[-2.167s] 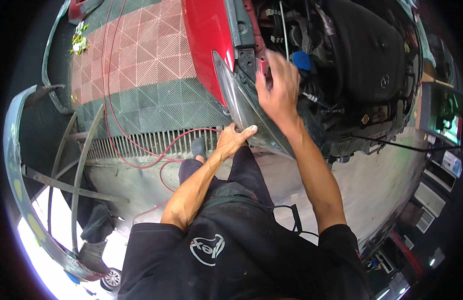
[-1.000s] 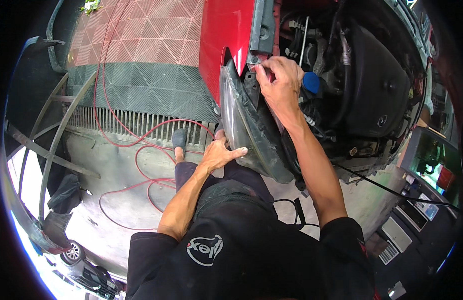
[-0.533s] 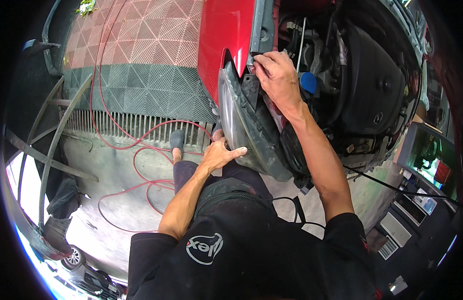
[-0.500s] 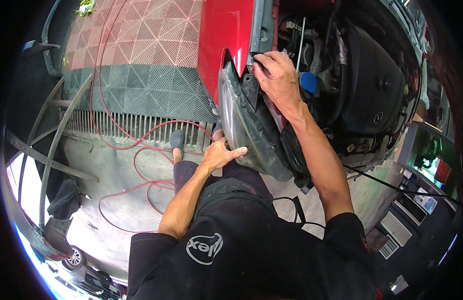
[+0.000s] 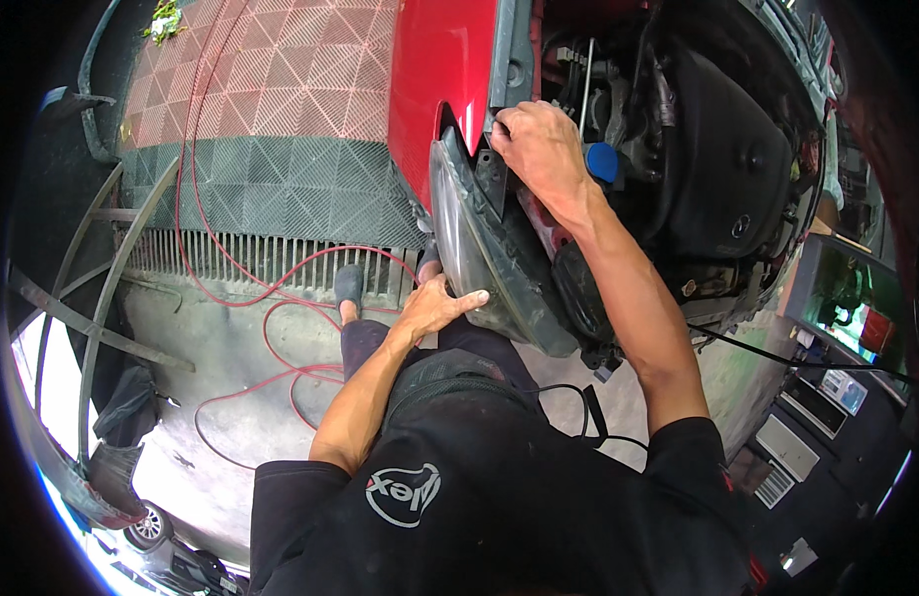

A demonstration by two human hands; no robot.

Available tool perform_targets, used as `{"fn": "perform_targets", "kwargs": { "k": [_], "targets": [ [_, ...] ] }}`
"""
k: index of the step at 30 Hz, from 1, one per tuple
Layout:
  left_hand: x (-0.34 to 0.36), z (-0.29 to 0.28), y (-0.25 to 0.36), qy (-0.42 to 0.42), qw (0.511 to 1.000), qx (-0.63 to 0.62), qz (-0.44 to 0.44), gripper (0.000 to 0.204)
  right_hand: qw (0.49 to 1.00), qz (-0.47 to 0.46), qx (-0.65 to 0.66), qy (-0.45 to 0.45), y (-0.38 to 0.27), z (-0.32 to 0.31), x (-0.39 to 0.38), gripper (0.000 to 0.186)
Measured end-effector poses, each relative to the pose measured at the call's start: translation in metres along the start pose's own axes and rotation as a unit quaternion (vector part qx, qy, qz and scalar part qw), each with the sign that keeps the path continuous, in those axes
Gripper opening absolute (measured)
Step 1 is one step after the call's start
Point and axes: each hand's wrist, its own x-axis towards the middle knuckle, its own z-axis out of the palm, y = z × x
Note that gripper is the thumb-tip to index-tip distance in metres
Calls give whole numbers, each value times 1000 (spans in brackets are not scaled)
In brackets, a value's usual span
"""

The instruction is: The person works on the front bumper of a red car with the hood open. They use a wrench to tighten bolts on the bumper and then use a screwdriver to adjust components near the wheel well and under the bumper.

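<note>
At the centre of the frame, the left hand (image 5: 432, 306) lays its thumb on the lower part of the headlight (image 5: 464, 233), its other fingers mostly hidden, so whether they grip cannot be told; the headlight stands aslant just below the tip of the red fender (image 5: 429, 79); the right hand (image 5: 544, 149) curls its fingers at the fender's inner corner, and whether they pinch anything cannot be told; rightward, the engine bay (image 5: 517, 70) holds a blue cap (image 5: 601, 162) and a black engine cover (image 5: 732, 159); across the upper left spreads a red-and-grey mat (image 5: 271, 99), a floor grating (image 5: 271, 255) along its lower edge, a red hose (image 5: 325, 255) looping onto the concrete floor (image 5: 211, 348); at right is a lit screen (image 5: 851, 303); crossed bars (image 5: 98, 326) stand near the left rim, concrete stretching between them and the person's legs (image 5: 365, 343); a black cable (image 5: 797, 364) runs toward the right rim.
</note>
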Motion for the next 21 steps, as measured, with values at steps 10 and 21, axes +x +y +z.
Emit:
{"fn": "perform_targets", "kwargs": {
  "k": [10, 21],
  "targets": [
    [-2, 0, -3, 8, 999, -32, 19, 113, 997, 6, -44, -63, -11, -6, 9, 11],
    [0, -1, -4, 7, 999, -30, 18, 125, 998, 24, 44, 29, 1, 2, -6, 15]
  ]
}}
